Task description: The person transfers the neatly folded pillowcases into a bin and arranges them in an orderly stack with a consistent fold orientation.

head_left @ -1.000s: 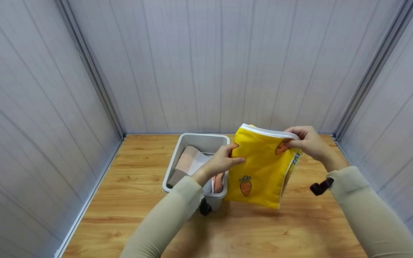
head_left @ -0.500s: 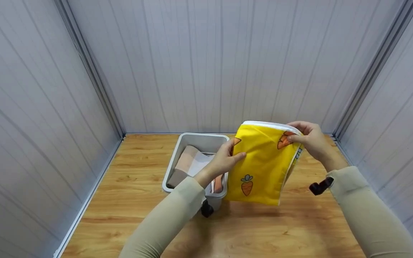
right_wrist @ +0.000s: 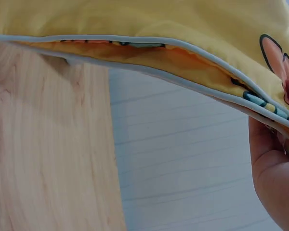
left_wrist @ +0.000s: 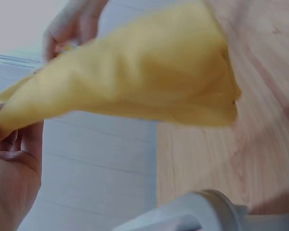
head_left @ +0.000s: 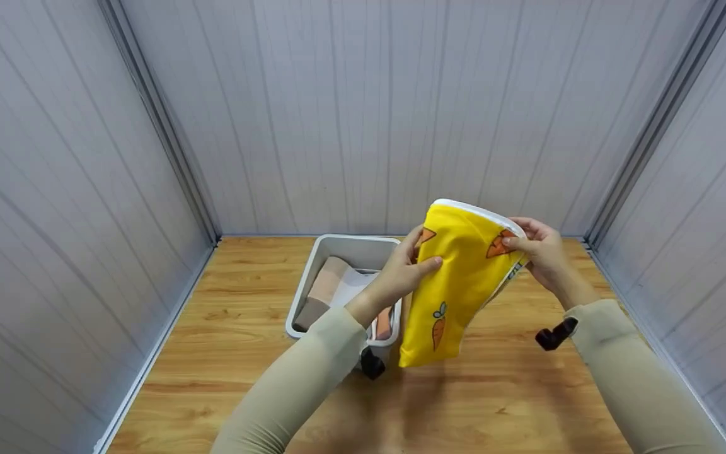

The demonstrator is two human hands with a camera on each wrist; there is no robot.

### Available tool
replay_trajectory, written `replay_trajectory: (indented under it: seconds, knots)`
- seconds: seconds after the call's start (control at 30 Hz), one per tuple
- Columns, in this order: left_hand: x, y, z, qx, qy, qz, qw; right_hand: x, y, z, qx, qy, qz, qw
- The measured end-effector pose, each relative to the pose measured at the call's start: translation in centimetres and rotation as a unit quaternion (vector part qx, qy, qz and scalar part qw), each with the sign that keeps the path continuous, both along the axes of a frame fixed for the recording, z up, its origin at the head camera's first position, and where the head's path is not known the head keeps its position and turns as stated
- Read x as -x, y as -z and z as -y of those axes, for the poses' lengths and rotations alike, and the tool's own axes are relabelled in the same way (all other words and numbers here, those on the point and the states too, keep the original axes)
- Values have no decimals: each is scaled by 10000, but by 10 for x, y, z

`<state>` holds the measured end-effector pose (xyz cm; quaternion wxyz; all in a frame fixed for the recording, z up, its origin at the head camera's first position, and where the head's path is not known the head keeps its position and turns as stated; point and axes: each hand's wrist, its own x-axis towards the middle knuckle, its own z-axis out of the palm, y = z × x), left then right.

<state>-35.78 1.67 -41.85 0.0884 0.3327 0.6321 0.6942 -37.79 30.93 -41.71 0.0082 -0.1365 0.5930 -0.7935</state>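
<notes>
A folded yellow cloth with printed carrots and white edging hangs above the wooden surface. My left hand grips its left side, thumb across the front. At the upper right corner, my right hand pinches it between thumb and fingers. The right wrist view shows two white-edged layers of the cloth slightly apart, with more print inside. In the left wrist view the cloth stretches away from the left hand, its lower end bent over.
Just left of the cloth stands a light grey bin on the wooden surface. Inside it lie a folded beige, brown and white cloth and an orange piece. Panelled walls enclose the left, back and right.
Both hands keep their hold. The left hand has moved slightly up and right, and the yellow cloth's lower part has swung in, looking narrower and more curved.
</notes>
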Motion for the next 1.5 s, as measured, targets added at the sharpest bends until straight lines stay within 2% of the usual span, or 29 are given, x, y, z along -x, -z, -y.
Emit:
replay_trajectory:
  seconds: [0.13,0.37,0.47,0.67,0.83,0.93,1.07,1.2,1.33,1.5]
  knots:
    - [-9,-15,-3,-111,194,70,9997,2,13,1,324,69,397,9987]
    - [-14,-26,-11,-90,248,-33,9996,3,38,12,371,36,986,9944]
    - [-16,-30,-12,-50,239,-45,9997,2,50,22,409,-101,1305,9906]
    - [-17,-34,-11,-29,208,53,9998,-6,74,42,-69,-1063,1678,9801]
    - [-14,-35,-7,-212,220,94,9995,-12,85,58,-450,-1760,1716,9683]
    - [-12,-36,-6,-332,216,114,9992,-16,87,67,-270,-2267,1590,9605]
    - [-11,-37,-3,-405,149,176,9989,-21,86,79,362,-2851,1679,9430]
    - [-10,-37,1,-439,87,322,9985,-23,83,86,817,-2985,1883,9321]
    - [-9,-37,5,-455,82,482,9978,-21,80,84,940,-2885,1819,9353]
    - [-1,-31,13,-512,231,715,9959,-15,76,82,801,-2401,1653,9532]
